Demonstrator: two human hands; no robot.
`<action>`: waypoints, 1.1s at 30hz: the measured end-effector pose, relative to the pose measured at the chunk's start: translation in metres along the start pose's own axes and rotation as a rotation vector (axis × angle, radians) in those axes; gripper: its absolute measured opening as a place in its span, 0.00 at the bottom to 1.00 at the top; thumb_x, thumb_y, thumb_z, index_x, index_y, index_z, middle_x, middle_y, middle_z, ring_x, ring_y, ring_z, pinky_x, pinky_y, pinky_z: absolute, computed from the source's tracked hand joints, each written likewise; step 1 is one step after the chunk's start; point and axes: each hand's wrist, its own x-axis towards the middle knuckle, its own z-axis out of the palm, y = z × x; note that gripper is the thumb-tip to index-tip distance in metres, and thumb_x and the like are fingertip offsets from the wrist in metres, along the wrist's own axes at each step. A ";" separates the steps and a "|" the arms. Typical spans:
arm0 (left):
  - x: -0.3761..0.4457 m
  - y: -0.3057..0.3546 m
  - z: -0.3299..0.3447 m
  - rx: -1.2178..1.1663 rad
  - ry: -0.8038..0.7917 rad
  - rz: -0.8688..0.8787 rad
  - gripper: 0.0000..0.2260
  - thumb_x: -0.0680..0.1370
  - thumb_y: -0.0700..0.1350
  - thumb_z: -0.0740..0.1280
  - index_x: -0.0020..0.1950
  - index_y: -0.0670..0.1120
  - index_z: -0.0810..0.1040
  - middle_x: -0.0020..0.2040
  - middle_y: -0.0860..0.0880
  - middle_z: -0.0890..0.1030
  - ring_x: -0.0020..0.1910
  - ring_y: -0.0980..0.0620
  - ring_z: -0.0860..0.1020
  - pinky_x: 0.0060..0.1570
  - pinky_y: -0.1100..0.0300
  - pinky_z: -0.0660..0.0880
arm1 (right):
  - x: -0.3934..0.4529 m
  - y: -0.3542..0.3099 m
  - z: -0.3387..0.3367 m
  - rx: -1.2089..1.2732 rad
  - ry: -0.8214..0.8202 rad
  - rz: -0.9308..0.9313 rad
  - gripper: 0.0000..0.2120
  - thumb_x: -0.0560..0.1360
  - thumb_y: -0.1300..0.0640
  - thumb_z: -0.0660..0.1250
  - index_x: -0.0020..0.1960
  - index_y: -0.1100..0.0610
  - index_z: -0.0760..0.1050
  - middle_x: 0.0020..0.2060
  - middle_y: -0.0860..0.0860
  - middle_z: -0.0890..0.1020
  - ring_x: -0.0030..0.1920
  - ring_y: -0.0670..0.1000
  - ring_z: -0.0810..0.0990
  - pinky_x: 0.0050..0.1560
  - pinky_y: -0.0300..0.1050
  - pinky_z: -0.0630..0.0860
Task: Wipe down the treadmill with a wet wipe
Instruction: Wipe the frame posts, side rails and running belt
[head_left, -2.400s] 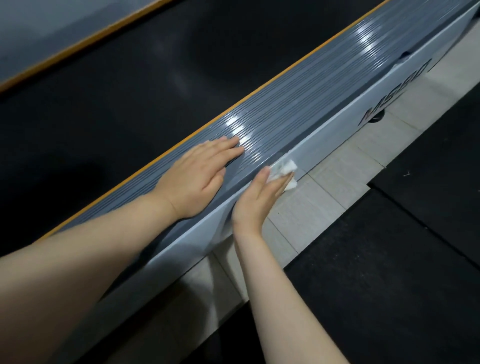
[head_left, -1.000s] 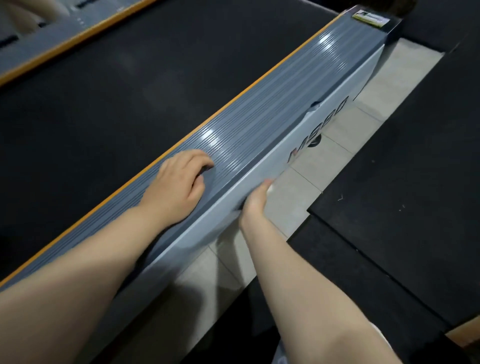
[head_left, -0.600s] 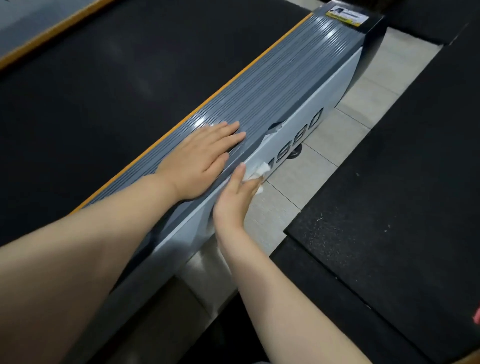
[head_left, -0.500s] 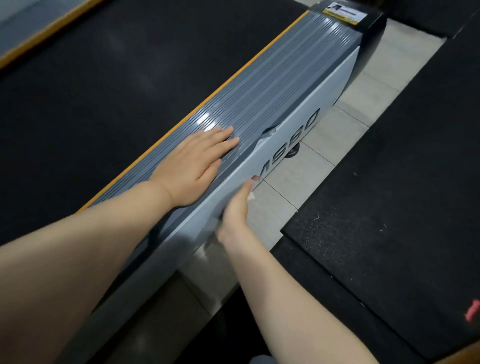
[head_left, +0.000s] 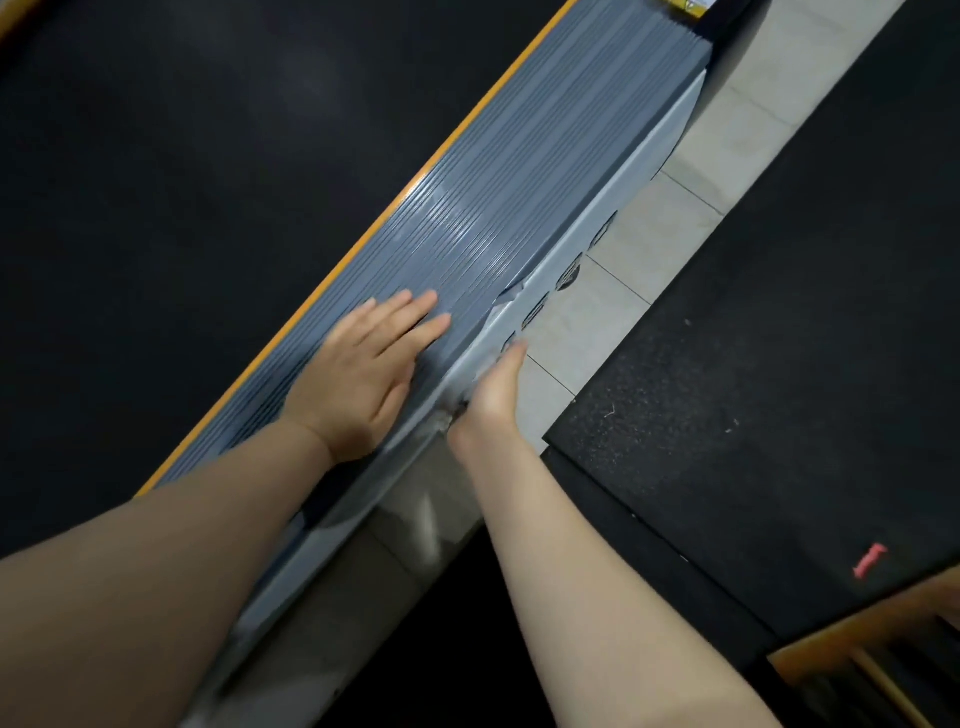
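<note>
Head view: the left hand (head_left: 363, 379) lies flat, fingers straight and slightly spread, on the treadmill (head_left: 519, 197)'s ribbed grey side rail. The right hand (head_left: 493, 395) presses against the rail's pale outer face just beside it; its fingers are blurred, so their state and the wet wipe cannot be made out.

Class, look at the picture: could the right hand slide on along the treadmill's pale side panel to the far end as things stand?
Probably yes. The right hand already lies against the pale side panel, and nothing visible blocks the panel or the tiled floor beside it up to the end.
</note>
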 end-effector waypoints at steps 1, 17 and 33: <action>0.000 0.000 0.000 0.017 -0.004 0.004 0.24 0.80 0.42 0.53 0.78 0.48 0.63 0.79 0.49 0.61 0.78 0.49 0.57 0.76 0.45 0.55 | 0.001 -0.014 0.005 0.029 0.025 -0.038 0.44 0.64 0.19 0.52 0.66 0.48 0.75 0.59 0.54 0.82 0.59 0.57 0.80 0.64 0.56 0.73; 0.002 0.000 -0.010 0.068 -0.063 0.017 0.26 0.77 0.44 0.55 0.77 0.46 0.65 0.78 0.46 0.62 0.77 0.45 0.60 0.75 0.45 0.57 | -0.029 -0.104 0.033 -0.008 0.085 -0.220 0.34 0.78 0.30 0.44 0.59 0.52 0.78 0.49 0.51 0.84 0.46 0.50 0.81 0.40 0.43 0.76; 0.000 -0.002 -0.003 0.082 -0.050 0.048 0.25 0.80 0.45 0.52 0.78 0.46 0.61 0.79 0.47 0.60 0.78 0.46 0.59 0.76 0.46 0.56 | -0.027 -0.087 0.032 -0.054 0.097 -0.066 0.40 0.74 0.25 0.42 0.56 0.54 0.78 0.54 0.56 0.82 0.56 0.56 0.80 0.58 0.53 0.76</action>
